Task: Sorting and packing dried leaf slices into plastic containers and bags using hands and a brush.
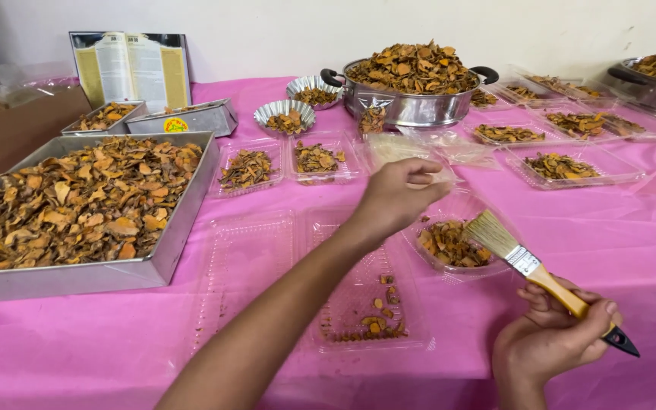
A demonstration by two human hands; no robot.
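A person's right hand (552, 342), nearest the camera, has its fingers wrapped around the wooden handle of a flat paintbrush (529, 266), bristles angled toward a clear round tray (449, 247) of dried orange-brown slices, apparently for sweeping crumbs. The left hand (398, 193) reaches over that tray, fingers curled narrowly; whether they pinch anything cannot be told. An opened clear clamshell (358, 304) lies alongside on the desk (632, 235), draped in pink cloth. Beyond sit a large metal tray (77, 277), smaller filled trays and a heaped steel pot (411, 106) against a pale wall.
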